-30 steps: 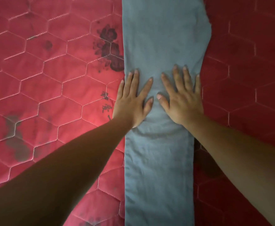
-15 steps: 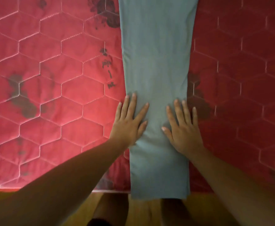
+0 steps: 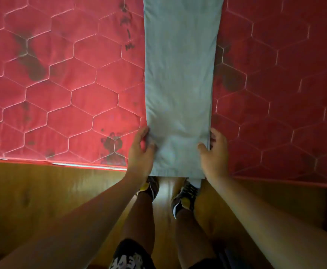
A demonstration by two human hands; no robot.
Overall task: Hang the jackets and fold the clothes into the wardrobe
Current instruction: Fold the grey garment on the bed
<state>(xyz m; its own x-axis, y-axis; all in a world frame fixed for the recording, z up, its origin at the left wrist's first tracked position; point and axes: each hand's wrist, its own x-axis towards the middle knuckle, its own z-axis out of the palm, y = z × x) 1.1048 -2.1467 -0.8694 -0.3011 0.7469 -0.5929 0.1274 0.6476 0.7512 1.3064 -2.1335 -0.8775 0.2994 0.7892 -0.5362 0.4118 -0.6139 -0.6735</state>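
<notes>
A long grey-blue garment, folded lengthwise into a narrow strip [image 3: 180, 78], lies on a red quilted mattress [image 3: 71, 90] and runs away from me. Its near end hangs just past the mattress edge. My left hand [image 3: 140, 153] grips the strip's left edge near that end, fingers curled into the cloth. My right hand [image 3: 215, 154] grips the right edge at the same height, thumb on top and fingers round the side.
The mattress carries dark stains [image 3: 112, 146] near its front edge. Below it is a wooden floor [image 3: 42, 195]. My own legs and dark yellow-marked shoes [image 3: 184, 197] stand close against the mattress edge.
Both hands slid down the strip toward its near end, pressing flat before. Now they sit at the two side edges and clasp the cloth. The view tilted down, showing the floor and my feet.
</notes>
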